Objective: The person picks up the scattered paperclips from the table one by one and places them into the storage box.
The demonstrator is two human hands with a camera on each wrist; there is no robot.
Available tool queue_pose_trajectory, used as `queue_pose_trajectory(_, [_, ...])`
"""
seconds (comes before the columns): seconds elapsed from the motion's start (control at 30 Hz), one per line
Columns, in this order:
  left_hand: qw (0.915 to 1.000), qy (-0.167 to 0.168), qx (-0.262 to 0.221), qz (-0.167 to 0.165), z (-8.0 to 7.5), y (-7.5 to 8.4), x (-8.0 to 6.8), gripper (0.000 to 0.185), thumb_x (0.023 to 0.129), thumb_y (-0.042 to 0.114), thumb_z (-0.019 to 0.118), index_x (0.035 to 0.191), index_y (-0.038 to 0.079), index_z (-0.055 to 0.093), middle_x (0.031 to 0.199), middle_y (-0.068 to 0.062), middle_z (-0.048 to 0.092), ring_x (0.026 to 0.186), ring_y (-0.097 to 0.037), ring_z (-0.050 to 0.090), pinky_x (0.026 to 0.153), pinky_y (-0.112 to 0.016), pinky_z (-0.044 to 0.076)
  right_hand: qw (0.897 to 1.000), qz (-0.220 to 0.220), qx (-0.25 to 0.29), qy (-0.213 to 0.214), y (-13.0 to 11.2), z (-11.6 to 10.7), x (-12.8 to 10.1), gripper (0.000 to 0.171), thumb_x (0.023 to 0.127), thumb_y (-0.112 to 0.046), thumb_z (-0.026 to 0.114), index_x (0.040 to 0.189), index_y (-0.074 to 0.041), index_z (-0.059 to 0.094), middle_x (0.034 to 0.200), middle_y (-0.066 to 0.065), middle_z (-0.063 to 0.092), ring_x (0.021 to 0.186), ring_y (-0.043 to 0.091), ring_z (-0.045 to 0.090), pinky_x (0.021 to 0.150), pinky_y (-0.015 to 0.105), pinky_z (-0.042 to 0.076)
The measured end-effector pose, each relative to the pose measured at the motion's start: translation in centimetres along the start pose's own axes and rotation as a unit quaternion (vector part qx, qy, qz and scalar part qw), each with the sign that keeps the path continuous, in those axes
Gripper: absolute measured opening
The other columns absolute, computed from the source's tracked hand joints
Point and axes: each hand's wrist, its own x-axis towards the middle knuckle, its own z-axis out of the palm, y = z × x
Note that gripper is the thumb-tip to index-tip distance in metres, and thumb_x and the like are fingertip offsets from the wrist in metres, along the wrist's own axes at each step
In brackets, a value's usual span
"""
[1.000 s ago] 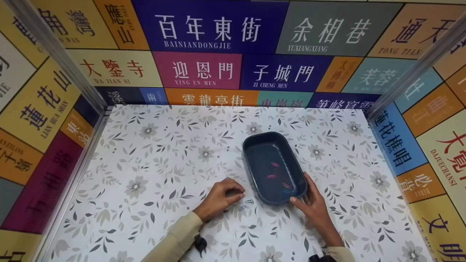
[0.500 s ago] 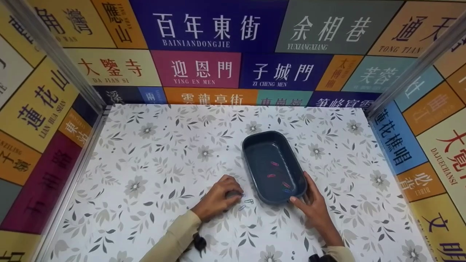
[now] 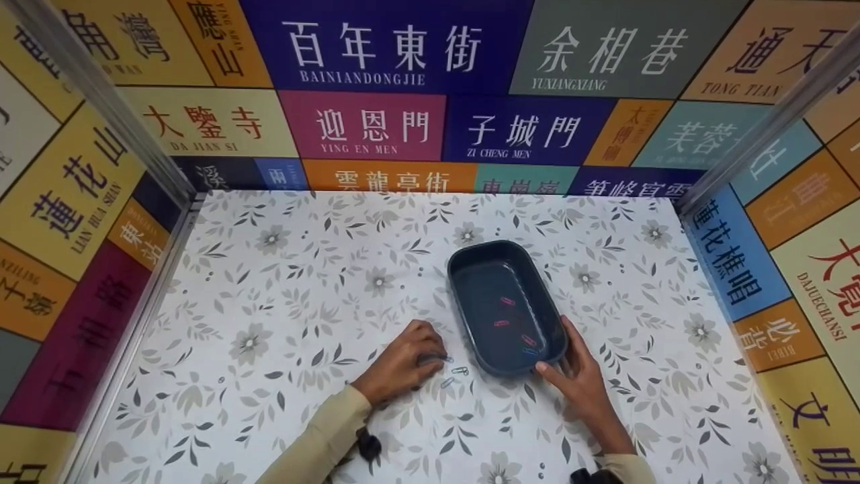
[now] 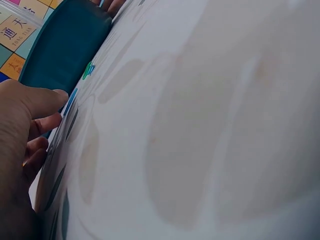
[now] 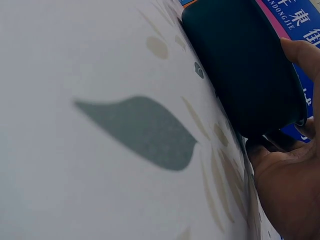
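A dark blue rectangular plastic box [image 3: 480, 296] stands at a slant on the table. Several pink paper clips [image 3: 529, 341] and a blue one lie on its floor. With the thumb at the rim and the fingers round the outside, my right hand [image 3: 583, 380] holds the box's near right corner. Low over the table to the left, my left hand [image 3: 402, 359] pinches a blue paper clip [image 4: 70, 101] at the tips of thumb and forefinger. A greenish paper clip [image 3: 460, 370] and a light blue paper clip [image 3: 447, 383] lie just beside those fingertips.
A white cloth [image 3: 302, 269] with grey leaves and flowers covers the table. Colourful panels [image 3: 363, 128] with large characters wall it in at the back and both sides, with metal corner posts [image 3: 772, 124].
My left fingertips have drawn slightly left and in, and a blue paper clip now shows at them. The right hand and the box keep their place.
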Motion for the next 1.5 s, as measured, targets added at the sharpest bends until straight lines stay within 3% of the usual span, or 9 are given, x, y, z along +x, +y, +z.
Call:
queue_pose_trajectory(0.47, [0.9961, 0.011, 0.074, 0.047, 0.22, -0.09, 0.40, 0.006, 0.102, 0.007, 0.078, 0.098, 0.009, 0.082, 0.112, -0.005, 0.070, 0.113, -0.021, 0.059, 0.102, -0.034, 0.052, 1.000, -0.010, -0.012, -0.004, 0.13, -0.07, -0.14, 0.096, 0.096, 0.011, 0.076, 0.175, -0.005, 0.022, 0.180, 0.024, 0.017, 0.154, -0.008, 0.031, 0.121, 0.012, 0.030])
queue_pose_trajectory(0.87, [0.9936, -0.002, 0.109, 0.030, 0.47, 0.32, 0.63, 0.010, 0.102, 0.006, 0.077, 0.095, 0.012, 0.079, 0.112, -0.005, 0.069, 0.115, -0.024, 0.060, 0.103, -0.038, 0.052, 1.000, 0.000, -0.006, 0.009, 0.09, 0.05, 0.07, 0.100, 0.094, 0.011, 0.079, 0.175, -0.007, 0.024, 0.180, 0.025, 0.020, 0.156, -0.003, 0.032, 0.122, 0.014, 0.031])
queue_pose_trajectory(1.17, [0.9887, -0.006, 0.143, 0.044, 0.51, 0.40, 0.69, 0.010, 0.105, 0.009, 0.074, 0.096, 0.011, 0.079, 0.112, -0.005, 0.069, 0.115, -0.025, 0.061, 0.103, -0.038, 0.051, 1.000, 0.003, -0.010, 0.012, -0.05, 0.10, -0.15, 0.098, 0.095, 0.009, 0.079, 0.175, -0.006, 0.023, 0.181, 0.023, 0.019, 0.156, -0.003, 0.031, 0.121, 0.013, 0.030])
queue_pose_trajectory(1.5, [0.9896, -0.006, 0.139, 0.037, 0.56, 0.30, 0.71, 0.015, 0.107, 0.007, 0.071, 0.094, 0.012, 0.077, 0.110, -0.002, 0.066, 0.110, -0.022, 0.059, 0.098, -0.037, 0.050, 1.000, -0.016, 0.007, -0.013, 0.19, -0.03, -0.07, 0.097, 0.098, 0.012, 0.074, 0.175, -0.003, 0.017, 0.181, 0.026, 0.011, 0.153, -0.012, 0.031, 0.121, 0.013, 0.031])
